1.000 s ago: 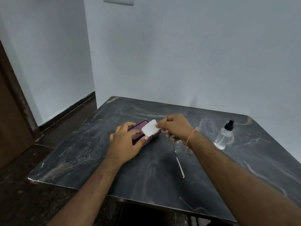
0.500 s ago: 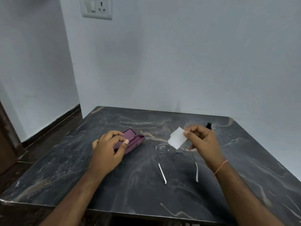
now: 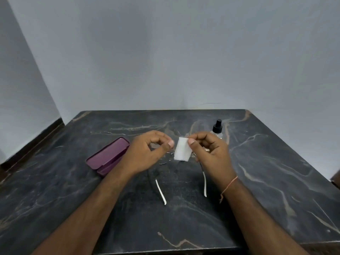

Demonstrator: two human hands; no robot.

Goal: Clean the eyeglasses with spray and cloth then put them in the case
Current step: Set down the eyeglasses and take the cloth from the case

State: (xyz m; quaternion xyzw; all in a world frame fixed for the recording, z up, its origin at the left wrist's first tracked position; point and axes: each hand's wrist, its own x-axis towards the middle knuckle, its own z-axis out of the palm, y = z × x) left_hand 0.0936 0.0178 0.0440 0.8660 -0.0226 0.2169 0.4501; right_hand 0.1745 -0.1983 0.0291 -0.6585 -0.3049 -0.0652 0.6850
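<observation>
I see both hands mid-frame, raised over the table point(image 3: 276, 181). Right hand point(image 3: 209, 153) pinches the cloth point(image 3: 182, 151) at its top right corner, thumb against forefinger; cloth hangs down, small, white, roughly square. Left hand point(image 3: 147, 153) is just left of the cloth, fingers curled, thumb tip near the cloth's top left edge. I can't tell if it touches the cloth or grips anything; nothing visible between its fingers.

Glasses point(image 3: 161, 192) lie on the table under the hands, centre frame. Front and lenses mostly hidden behind the hands and cloth; only bits of thin rim show below the left thumb. Both temple arms are spread and run toward the bottom of the frame, white tips at the ends, left one under the left wrist, right one beside the right wrist.

Case point(image 3: 108, 155) is left of centre, purple, lid open, lying flat, apart from the glasses. Spray point(image 3: 217, 129) stands upright behind the right hand, upper right of centre, black nozzle, clear body, partly hidden by the knuckles. Orange thread on the right wrist.
</observation>
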